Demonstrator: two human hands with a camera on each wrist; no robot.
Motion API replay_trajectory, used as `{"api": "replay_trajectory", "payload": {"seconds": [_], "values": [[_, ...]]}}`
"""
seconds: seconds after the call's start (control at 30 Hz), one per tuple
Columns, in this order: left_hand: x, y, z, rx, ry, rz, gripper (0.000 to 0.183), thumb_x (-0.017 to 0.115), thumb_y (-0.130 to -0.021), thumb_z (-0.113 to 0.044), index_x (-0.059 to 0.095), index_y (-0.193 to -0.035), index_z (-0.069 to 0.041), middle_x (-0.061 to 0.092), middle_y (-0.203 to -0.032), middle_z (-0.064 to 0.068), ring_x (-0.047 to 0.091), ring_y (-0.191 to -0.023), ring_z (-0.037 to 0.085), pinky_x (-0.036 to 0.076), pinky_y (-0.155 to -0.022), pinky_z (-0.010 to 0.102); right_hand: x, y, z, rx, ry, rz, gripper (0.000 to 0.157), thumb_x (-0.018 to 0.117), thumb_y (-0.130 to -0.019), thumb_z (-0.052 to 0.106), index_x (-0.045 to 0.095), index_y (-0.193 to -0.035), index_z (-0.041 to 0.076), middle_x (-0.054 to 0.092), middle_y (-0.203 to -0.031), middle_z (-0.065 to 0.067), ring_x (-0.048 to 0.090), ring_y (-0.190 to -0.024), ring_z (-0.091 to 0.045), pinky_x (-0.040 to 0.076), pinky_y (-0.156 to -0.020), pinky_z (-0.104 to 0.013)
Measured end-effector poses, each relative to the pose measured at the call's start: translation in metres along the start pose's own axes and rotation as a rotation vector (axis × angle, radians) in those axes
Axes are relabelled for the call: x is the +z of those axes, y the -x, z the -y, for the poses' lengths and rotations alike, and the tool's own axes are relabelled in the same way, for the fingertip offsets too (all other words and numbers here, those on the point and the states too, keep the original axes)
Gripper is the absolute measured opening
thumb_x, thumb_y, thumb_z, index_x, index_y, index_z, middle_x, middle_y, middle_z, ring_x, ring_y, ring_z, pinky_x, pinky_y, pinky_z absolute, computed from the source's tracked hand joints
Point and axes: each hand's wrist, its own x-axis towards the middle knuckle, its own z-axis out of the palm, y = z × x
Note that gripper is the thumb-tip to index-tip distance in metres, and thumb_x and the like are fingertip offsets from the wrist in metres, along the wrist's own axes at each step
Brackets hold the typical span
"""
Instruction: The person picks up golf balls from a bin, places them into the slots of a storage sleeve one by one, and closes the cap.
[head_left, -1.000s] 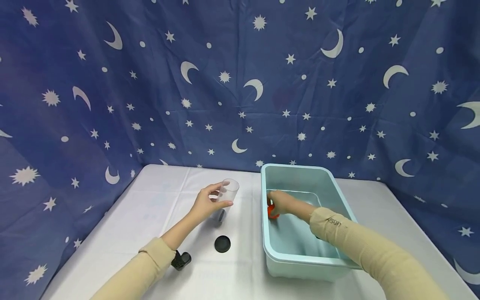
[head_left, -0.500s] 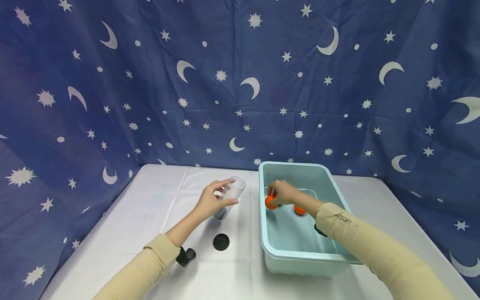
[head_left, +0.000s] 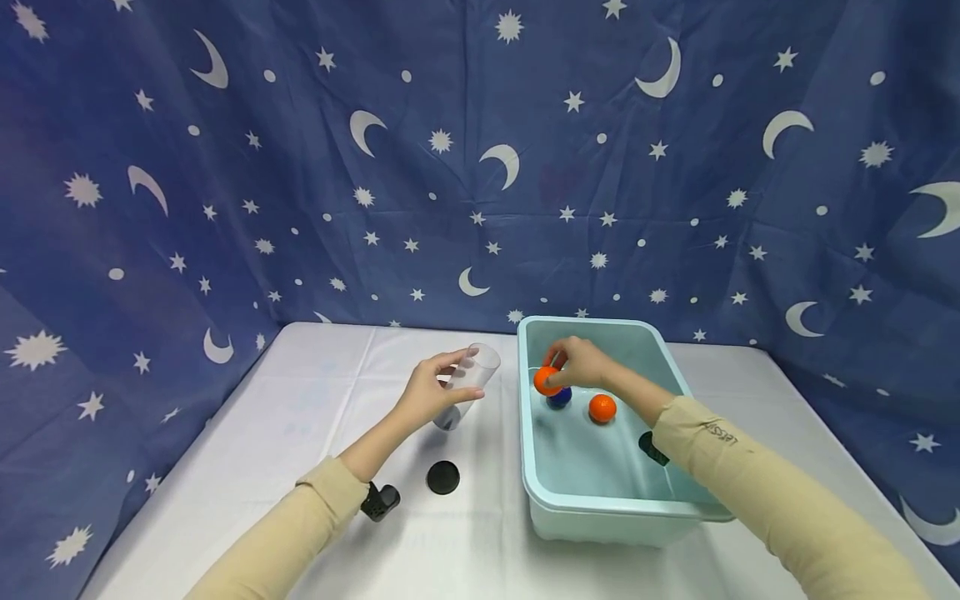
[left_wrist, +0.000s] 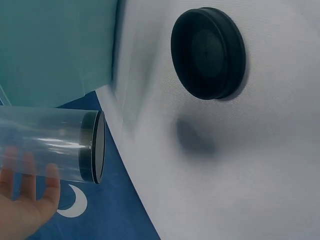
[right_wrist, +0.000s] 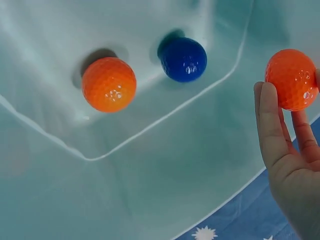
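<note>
My left hand [head_left: 429, 390] grips a clear plastic tube [head_left: 474, 371], tilted, with its mouth toward the bin and a black cap on its lower end, as the left wrist view [left_wrist: 60, 145] shows. Between the fingers and thumb of my right hand [head_left: 585, 365] is an orange golf ball [right_wrist: 292, 80], held over the left part of the light green bin [head_left: 534, 467]. Below it on the bin floor lie a blue golf ball [right_wrist: 184, 59] and another orange golf ball [right_wrist: 109, 84].
A black round cap [head_left: 443, 477] lies on the white tablecloth [head_left: 315, 408] left of the bin. A dark blue curtain [head_left: 420, 167] with moons and stars hangs behind the table. Black wrist cameras sit on both wrists.
My right hand has lifted the orange ball from low in the bin, uncovering the blue ball and the other orange ball. The tube has tilted further and moved slightly right.
</note>
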Motion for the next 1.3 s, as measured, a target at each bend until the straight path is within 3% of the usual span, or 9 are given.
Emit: {"api": "replay_trajectory", "payload": {"seconds": [0.27, 0.53, 0.8, 1.13, 1.3], "values": [[0.004, -0.002, -0.001, 0.023, -0.048, 0.003, 0.059, 0.082, -0.071, -0.013, 0.061, -0.126, -0.011, 0.063, -0.117, 0.013, 0.057, -0.101, 0.027, 0.049, -0.079, 0.033, -0.011, 0.006, 0.004, -0.012, -0.137, -0.012, 0.028, 0.07, -0.08, 0.008, 0.062, -0.104, -0.005, 0.065, -0.097, -0.021, 0.063, -0.069, -0.015, 0.057, -0.068, -0.026], [0.008, -0.007, -0.004, 0.016, -0.057, 0.0, 0.06, 0.082, -0.071, -0.012, 0.061, -0.127, -0.012, 0.063, -0.116, 0.011, 0.056, -0.102, 0.026, 0.047, -0.082, 0.034, -0.023, 0.012, 0.014, 0.003, -0.334, -0.049, 0.031, 0.066, -0.084, 0.008, 0.059, -0.11, -0.008, 0.064, -0.098, -0.02, 0.063, -0.072, -0.018, 0.058, -0.076, -0.033], [0.011, -0.009, -0.008, 0.008, -0.056, 0.001, 0.06, 0.082, -0.071, -0.012, 0.06, -0.126, -0.009, 0.063, -0.115, 0.012, 0.056, -0.101, 0.027, 0.048, -0.082, 0.038, -0.029, 0.013, 0.027, 0.022, -0.376, -0.065, 0.032, 0.064, -0.086, 0.01, 0.058, -0.114, -0.004, 0.062, -0.107, -0.021, 0.061, -0.085, -0.019, 0.057, -0.08, -0.028], [0.014, -0.01, -0.014, -0.002, -0.04, 0.018, 0.06, 0.082, -0.071, -0.012, 0.061, -0.127, -0.01, 0.063, -0.117, 0.012, 0.056, -0.102, 0.03, 0.05, -0.085, 0.046, -0.026, 0.012, 0.041, 0.017, -0.465, -0.054, 0.033, 0.063, -0.088, 0.008, 0.057, -0.118, -0.004, 0.061, -0.111, -0.022, 0.063, -0.087, -0.018, 0.057, -0.081, -0.031], [0.016, -0.01, -0.015, -0.001, -0.027, 0.036, 0.061, 0.082, -0.072, -0.013, 0.059, -0.128, -0.008, 0.062, -0.123, 0.014, 0.057, -0.106, 0.031, 0.051, -0.086, 0.045, -0.022, 0.009, 0.044, 0.02, -0.472, -0.055, 0.034, 0.065, -0.088, 0.009, 0.057, -0.118, -0.003, 0.062, -0.113, -0.022, 0.064, -0.086, -0.017, 0.055, -0.085, -0.036]]}}
